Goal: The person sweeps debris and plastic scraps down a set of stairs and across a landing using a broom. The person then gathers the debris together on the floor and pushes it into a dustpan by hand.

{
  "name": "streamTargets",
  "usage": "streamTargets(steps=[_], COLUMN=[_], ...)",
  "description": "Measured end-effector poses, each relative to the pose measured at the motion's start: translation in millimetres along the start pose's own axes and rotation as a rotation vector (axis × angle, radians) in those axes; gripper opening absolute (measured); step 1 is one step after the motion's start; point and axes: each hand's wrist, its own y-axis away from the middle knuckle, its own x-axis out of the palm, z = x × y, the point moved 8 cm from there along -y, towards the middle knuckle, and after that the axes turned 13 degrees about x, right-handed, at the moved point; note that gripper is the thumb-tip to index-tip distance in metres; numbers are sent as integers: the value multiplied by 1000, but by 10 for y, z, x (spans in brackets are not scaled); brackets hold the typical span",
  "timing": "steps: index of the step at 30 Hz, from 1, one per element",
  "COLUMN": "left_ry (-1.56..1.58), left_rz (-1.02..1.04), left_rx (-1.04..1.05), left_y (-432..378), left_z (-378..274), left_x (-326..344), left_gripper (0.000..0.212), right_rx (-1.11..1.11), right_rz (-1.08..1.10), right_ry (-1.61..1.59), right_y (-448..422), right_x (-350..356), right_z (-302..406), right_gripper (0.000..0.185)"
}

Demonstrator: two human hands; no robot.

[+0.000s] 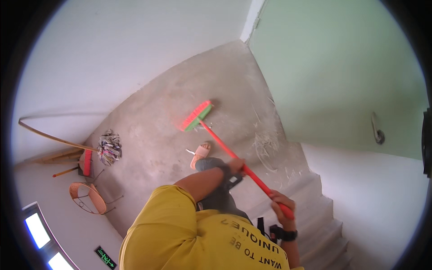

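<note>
A push-type broom has a red handle (pixel 216 138) and a green head with reddish-pink bristles (pixel 198 115). It slants across the view, its head low over or on the concrete floor (pixel 152 111); I cannot tell whether the bristles touch. My left hand (pixel 237 166) is closed around the middle of the handle. Near the handle's upper end, my right hand (pixel 282 204) grips it. Right of the broom, a loose heap of dry, straw-like debris (pixel 266 145) lies near the green door, with thin scraps scattered around. A small pale scrap lies beside the broom head.
Concrete steps (pixel 324 216) descend at lower right. A green door (pixel 330 74) with a metal handle (pixel 378 134) stands at right. Along the left wall are a string mop (pixel 109 148), a red-edged dustpan or broom (pixel 87 163) and a woven chair (pixel 96 199). My sandalled foot (pixel 201 152) is near the middle.
</note>
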Motion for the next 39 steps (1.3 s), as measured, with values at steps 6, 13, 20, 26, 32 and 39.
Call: streamTargets(steps=[6,13,20,26,32,39], left_ry=[350,419,154,559,-957,707], left_rz=[118,85,-222,-442,31,-101], left_rx=[-177,-99,373,-74,744,-31], left_y=[350,1042,1274,1590,1459,1795], left_z=[16,-121,472,1392,1123,508], left_x=[1557,1633,-352,-1390,5,1166], left_gripper=[26,20,17,9,17,18], right_rx=[-10,-37,50,77,102,-50], right_rz=[-217,-269,3,299,135,64], right_ry=[141,206,-169,-116,74,429], right_y=[806,1299,792,665,1241,1555], right_x=[-855,-788,422,1507,667,257], right_z=[656,798,30,-533,12,1100], right_gripper=[4,10,13,13,13,11])
